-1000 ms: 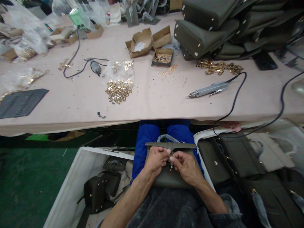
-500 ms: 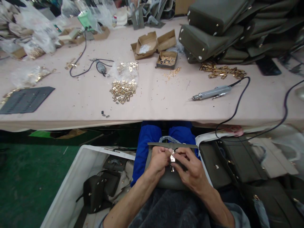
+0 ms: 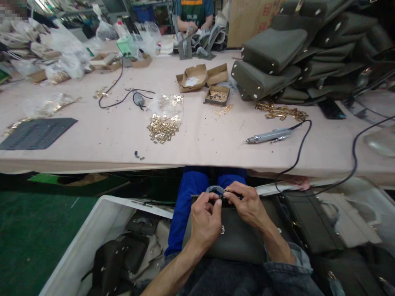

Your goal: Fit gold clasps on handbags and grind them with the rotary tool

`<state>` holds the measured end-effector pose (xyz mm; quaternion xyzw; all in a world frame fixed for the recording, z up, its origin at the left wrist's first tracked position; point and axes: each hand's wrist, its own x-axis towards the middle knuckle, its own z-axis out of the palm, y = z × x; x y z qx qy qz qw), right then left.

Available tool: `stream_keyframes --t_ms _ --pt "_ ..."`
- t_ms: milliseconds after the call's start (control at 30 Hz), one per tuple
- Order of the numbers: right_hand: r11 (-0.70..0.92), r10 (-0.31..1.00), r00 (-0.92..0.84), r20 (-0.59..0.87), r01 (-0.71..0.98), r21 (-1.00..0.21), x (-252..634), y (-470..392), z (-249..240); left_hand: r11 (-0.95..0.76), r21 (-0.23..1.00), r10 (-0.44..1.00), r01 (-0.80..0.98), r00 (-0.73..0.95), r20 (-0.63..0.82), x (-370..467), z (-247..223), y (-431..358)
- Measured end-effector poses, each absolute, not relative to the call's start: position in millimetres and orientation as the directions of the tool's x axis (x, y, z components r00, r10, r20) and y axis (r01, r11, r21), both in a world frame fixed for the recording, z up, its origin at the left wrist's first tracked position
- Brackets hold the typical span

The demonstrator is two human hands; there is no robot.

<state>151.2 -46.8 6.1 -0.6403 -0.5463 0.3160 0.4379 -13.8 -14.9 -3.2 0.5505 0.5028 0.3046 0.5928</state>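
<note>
A dark olive handbag lies across my lap, with a small metal clasp on its front. My left hand is closed in a pinch at the bag's upper edge, thumb and forefinger together. Beside it my right hand also pinches, its fingertips meeting a small dark part next to the left fingertips. What lies between the right fingers is hidden. The bag's plastic-wrapped handle arches just behind both hands.
On the table are gold metal plates, an electric screwdriver with a cord, and a box of small screws. Olive bags are stacked at the back right. White bins of bags flank my legs. Another person sits opposite.
My fingers have shifted off the shiny gold plate that showed between them, and it is now out of sight. The right hand has risen toward the handle. The view has tilted up.
</note>
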Motion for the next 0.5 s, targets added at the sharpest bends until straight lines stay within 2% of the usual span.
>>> stream_keyframes --t_ms 67,167,300,500 --pt "-0.055 0.983 0.182 0.013 0.364 -0.93 156 -43 4 0.144 0.984 0.901 0.1 0.399 -0.173 -11 -6 -13" --pt "-0.109 0.985 0.162 -0.059 0.318 -0.942 159 -43 0 0.246 0.969 0.847 -0.022 0.49 -0.204 -3 -15 -5" --pt "-0.123 0.986 0.148 -0.083 0.292 -0.948 160 -47 -3 0.334 0.941 0.852 -0.045 0.441 -0.281 5 -27 2" --pt "-0.087 0.986 0.166 -0.033 0.327 -0.941 161 -48 -11 0.378 0.925 0.841 -0.031 0.429 -0.329 6 -29 0"
